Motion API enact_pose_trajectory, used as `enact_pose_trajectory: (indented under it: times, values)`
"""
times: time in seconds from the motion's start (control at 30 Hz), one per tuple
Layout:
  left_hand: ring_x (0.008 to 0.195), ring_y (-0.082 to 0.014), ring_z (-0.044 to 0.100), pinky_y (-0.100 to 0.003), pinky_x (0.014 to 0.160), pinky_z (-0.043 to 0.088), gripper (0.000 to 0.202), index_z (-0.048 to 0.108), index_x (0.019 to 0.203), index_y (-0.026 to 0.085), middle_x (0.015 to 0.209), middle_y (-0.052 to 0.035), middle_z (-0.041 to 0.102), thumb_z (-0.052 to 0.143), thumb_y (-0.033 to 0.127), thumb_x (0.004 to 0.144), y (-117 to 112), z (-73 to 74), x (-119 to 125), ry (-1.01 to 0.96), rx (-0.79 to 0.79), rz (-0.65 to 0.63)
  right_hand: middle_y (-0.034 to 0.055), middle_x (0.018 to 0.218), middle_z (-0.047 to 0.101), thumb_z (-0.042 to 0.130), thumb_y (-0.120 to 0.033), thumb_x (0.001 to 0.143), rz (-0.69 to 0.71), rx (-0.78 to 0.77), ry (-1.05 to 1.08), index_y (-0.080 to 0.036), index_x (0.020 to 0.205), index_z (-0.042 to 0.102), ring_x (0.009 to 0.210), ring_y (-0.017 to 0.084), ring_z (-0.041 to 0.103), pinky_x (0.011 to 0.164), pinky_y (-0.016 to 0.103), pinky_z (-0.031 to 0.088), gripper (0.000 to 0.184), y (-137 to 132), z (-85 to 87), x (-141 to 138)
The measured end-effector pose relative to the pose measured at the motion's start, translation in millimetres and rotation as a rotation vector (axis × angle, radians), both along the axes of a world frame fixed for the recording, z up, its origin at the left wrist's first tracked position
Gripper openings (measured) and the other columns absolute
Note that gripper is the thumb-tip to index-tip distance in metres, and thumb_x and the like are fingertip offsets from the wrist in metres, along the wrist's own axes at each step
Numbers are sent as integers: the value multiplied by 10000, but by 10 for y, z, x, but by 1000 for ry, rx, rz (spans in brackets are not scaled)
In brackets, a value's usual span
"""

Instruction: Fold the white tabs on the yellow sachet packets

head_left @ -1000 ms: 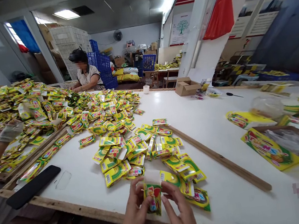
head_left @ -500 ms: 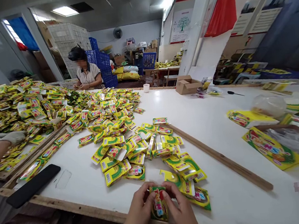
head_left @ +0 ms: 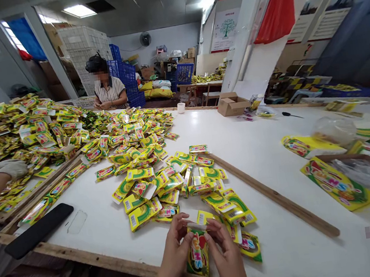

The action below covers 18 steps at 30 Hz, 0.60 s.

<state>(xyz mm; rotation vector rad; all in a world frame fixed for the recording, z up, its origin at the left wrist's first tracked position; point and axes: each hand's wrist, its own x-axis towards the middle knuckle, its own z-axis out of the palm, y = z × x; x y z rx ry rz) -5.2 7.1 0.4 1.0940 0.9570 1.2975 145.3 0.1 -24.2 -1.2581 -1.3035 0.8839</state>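
Observation:
Both my hands hold one yellow and green packet [head_left: 197,256] with coloured letters, upright over the near edge of the white table [head_left: 262,155]. My left hand [head_left: 175,254] pinches its left top corner, my right hand [head_left: 225,256] its right top corner, fingers bent on the white flap. Right behind them lie several loose packets [head_left: 164,186] of the same kind, and a small stack [head_left: 246,239] sits just right of my right hand.
A huge heap of packets [head_left: 27,132] covers the left of the table. A gloved hand [head_left: 7,169] of another person reaches in at left; a seated person [head_left: 107,86] works at the far end. A black phone [head_left: 36,230], wooden slat [head_left: 274,197], cardboard box [head_left: 231,104] and large printed bags [head_left: 337,182] lie about.
The packet's white flap stood open above my fingers a second ago; now it is folded down and pinched at the top. The gloved hand at left shifted slightly.

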Motion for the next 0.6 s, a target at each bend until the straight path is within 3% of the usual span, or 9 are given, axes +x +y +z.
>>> enact_pose_trajectory:
  times: [0.23, 0.43, 0.6]
  values:
    - [799, -198, 616, -285, 734, 484, 174, 664, 951, 173, 865, -55, 678, 617, 302, 844, 4, -13, -36, 175, -19, -4, 87, 985, 705, 604, -364, 862, 49, 49, -121, -192, 967, 698, 887, 233, 674, 779, 292, 558, 222, -15, 137, -13]
    - [820, -214, 626, -287, 738, 481, 209, 714, 882, 166, 872, -69, 689, 608, 344, 854, -2, 26, -43, 217, 38, 28, 73, 911, 693, 575, -396, 887, 52, 79, -93, -197, 882, 682, 852, 219, 656, 755, 278, 539, 226, -33, 252, -67]
    - [738, -189, 608, -272, 692, 478, 189, 699, 913, 165, 819, -52, 688, 636, 320, 824, -20, 16, -43, 237, -3, 50, 63, 866, 691, 607, -417, 862, 34, 64, -84, -190, 866, 674, 776, 205, 655, 710, 264, 534, 237, -41, 242, -93]
